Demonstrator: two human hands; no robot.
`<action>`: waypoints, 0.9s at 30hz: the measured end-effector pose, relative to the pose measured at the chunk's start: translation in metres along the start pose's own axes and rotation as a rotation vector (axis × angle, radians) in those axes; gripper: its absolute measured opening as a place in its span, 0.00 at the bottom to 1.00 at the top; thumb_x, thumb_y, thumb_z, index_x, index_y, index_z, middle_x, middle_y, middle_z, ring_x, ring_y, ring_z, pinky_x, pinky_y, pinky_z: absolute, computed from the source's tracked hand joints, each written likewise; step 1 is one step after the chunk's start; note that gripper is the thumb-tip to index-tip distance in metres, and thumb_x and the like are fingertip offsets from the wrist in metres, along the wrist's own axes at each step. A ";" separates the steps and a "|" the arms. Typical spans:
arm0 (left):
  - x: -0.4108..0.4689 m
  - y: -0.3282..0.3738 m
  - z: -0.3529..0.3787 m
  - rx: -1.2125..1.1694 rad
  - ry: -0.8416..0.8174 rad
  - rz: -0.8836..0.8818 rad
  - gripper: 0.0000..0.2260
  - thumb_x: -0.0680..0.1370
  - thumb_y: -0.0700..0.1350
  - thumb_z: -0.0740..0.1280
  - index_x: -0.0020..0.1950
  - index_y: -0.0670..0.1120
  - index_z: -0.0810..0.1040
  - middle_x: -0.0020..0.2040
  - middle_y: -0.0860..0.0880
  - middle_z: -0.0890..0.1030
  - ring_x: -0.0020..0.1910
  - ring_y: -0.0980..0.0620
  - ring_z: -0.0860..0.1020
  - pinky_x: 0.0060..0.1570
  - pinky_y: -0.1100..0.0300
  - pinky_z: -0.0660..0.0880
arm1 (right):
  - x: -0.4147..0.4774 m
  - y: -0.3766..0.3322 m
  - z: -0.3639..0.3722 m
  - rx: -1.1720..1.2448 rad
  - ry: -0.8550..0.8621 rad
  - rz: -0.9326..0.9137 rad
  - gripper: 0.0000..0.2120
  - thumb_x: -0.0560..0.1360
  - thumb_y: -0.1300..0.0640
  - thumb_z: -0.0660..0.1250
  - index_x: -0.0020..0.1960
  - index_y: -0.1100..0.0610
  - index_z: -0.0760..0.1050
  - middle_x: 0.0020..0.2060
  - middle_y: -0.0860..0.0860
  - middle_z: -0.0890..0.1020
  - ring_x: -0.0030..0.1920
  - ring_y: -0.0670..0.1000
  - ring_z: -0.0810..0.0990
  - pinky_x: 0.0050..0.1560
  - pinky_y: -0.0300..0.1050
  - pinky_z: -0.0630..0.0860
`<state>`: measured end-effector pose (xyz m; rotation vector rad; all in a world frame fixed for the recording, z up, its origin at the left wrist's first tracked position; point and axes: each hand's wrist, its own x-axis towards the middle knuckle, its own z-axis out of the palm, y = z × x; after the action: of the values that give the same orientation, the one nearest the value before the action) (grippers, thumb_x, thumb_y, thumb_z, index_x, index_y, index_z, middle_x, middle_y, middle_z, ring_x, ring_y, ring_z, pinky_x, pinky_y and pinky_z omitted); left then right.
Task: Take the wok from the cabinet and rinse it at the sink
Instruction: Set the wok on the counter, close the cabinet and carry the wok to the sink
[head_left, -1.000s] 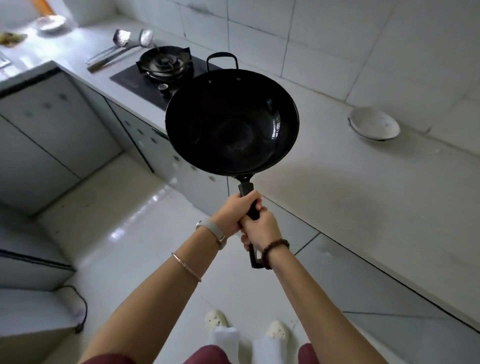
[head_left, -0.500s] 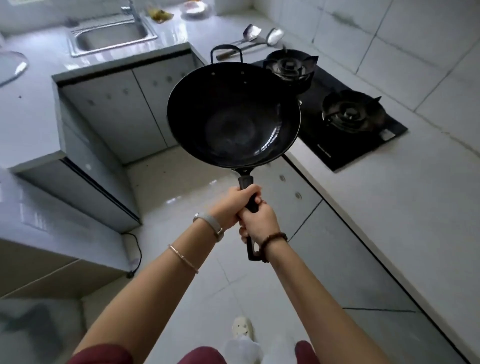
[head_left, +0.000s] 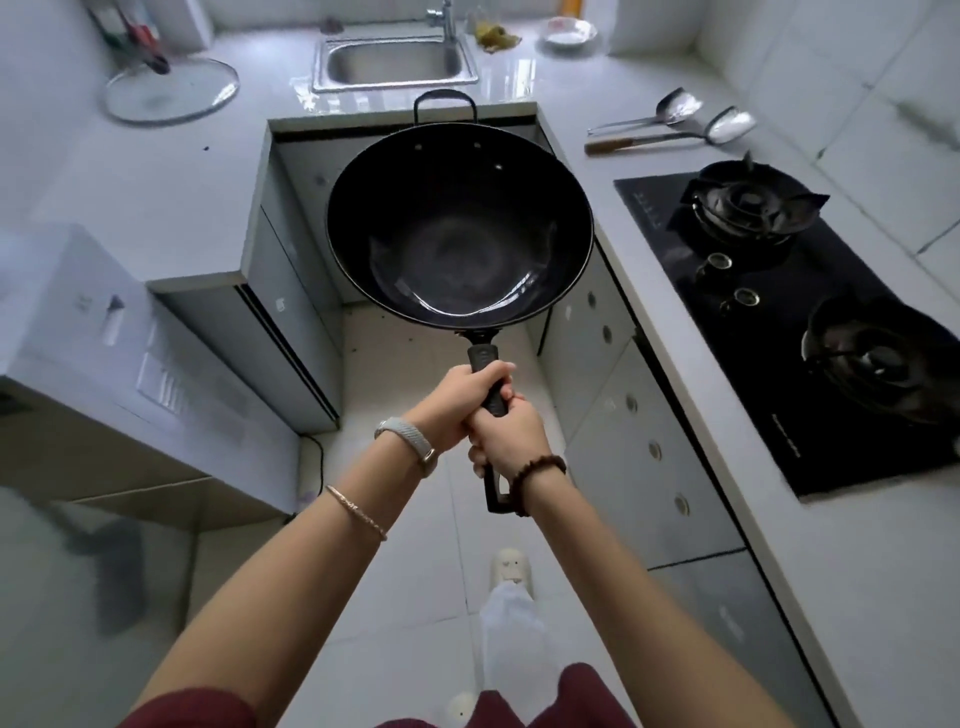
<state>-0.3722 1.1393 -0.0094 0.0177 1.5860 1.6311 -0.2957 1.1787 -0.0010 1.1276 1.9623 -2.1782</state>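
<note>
Swinging round since a moment ago, the view now faces the sink straight ahead, with the gas stove off to the right. Both hands grip the black wok by its long handle, left hand ahead of right hand, holding it level above the floor, short of the table.

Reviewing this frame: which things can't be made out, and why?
Head view only.
- Long handle of the wok: its middle is covered by the left hand and right hand.
- Cabinet front below the sink: blocked by the wok's bowl.
- Faucet: cut off by the top edge.
- Yellow item beside the sink: too small and blurred to identify.
- Lower-left floor area: blurred.
</note>
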 end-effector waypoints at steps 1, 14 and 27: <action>0.009 0.006 -0.001 -0.024 0.017 0.008 0.14 0.78 0.43 0.65 0.33 0.44 0.70 0.26 0.52 0.73 0.32 0.50 0.73 0.36 0.58 0.70 | 0.011 -0.006 0.000 -0.010 -0.017 -0.006 0.07 0.72 0.64 0.61 0.38 0.58 0.65 0.23 0.52 0.68 0.19 0.49 0.66 0.22 0.39 0.67; 0.113 0.082 -0.024 -0.236 0.211 0.047 0.12 0.77 0.42 0.65 0.34 0.44 0.71 0.25 0.52 0.73 0.31 0.50 0.73 0.39 0.57 0.67 | 0.134 -0.086 0.008 -0.139 -0.204 -0.028 0.05 0.73 0.63 0.62 0.41 0.59 0.66 0.26 0.55 0.70 0.18 0.49 0.68 0.21 0.38 0.68; 0.227 0.176 -0.103 -0.237 0.290 0.077 0.13 0.78 0.42 0.64 0.33 0.43 0.71 0.24 0.52 0.73 0.30 0.51 0.73 0.36 0.58 0.71 | 0.273 -0.163 0.076 -0.169 -0.280 -0.077 0.08 0.72 0.63 0.64 0.37 0.57 0.66 0.25 0.54 0.70 0.18 0.49 0.68 0.23 0.39 0.68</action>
<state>-0.6691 1.2077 -0.0027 -0.2976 1.6083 1.9422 -0.6094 1.2706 0.0015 0.6934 2.0438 -2.0243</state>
